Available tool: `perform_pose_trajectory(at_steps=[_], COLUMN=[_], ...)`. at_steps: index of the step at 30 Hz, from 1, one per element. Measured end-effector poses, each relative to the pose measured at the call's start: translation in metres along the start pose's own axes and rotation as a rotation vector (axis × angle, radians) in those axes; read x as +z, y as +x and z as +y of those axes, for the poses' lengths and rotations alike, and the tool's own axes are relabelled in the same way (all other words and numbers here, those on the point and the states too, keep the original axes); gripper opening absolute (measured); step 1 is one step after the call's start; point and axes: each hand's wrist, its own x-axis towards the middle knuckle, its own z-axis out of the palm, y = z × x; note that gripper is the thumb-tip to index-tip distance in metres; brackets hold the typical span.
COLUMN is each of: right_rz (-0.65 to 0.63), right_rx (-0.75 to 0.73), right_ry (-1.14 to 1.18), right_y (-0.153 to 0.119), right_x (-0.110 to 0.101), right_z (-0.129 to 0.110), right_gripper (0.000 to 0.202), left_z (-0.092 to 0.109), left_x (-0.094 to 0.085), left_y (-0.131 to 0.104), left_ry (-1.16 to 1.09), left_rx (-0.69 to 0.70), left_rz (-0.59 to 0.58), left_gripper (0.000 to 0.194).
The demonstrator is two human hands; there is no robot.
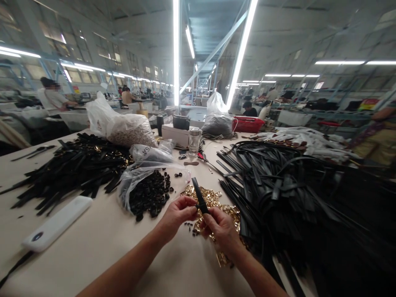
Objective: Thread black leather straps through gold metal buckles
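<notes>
A short black strap (198, 189) points up and away from me over the gold buckles. My right hand (223, 232) grips its lower end between thumb and fingers. My left hand (177, 212) is closed in a pinch at the strap's left edge, on a small black piece that looks like a strap loop; the fingertips partly hide it. Under and around my hands lies a loose heap of gold metal buckles (230, 211). To the left, small black loops (148, 192) spill out of a clear plastic bag (126, 185).
Black straps with gold fittings (71, 165) are piled at left, beside a white device (57, 222) with a cord. Long black straps (262, 177) cover the right side. A glass jar (194, 142), red-handled tool (202, 157), filled bags (130, 128) and red basket (249, 123) stand farther back.
</notes>
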Motion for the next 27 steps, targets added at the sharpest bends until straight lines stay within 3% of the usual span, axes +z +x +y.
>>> perform_pose_trajectory(at_steps=[8,16,24,27], right_rz=[-0.062,-0.085,-0.208,-0.189], right_rx=[0.001,-0.042,-0.034,-0.032], right_ry=[-0.023,-0.204,-0.071,-0.036], right_y=[-0.0003,0.0006,-0.0007,-0.0011], right_x=[0.0018,-0.0031,-0.0026,-0.0028], right_z=[0.0017,0.0002,-0.0048,-0.0071], right_gripper=[0.033,0.023,0.025,0.027], left_z=[-0.0016,0.0025,-0.0041,-0.0037], left_x=[0.0002,0.0050,-0.0006,0.0018], left_y=[-0.0008,-0.0028,-0.0032,-0.0056], left_ry=[0.082,0.319,0.543,0.534], left_rx=[0.058,0.136,0.238,0.245], left_rz=[0.019,-0.017,-0.035,-0.047], left_gripper=[0.031,0.022,0.010,0.011])
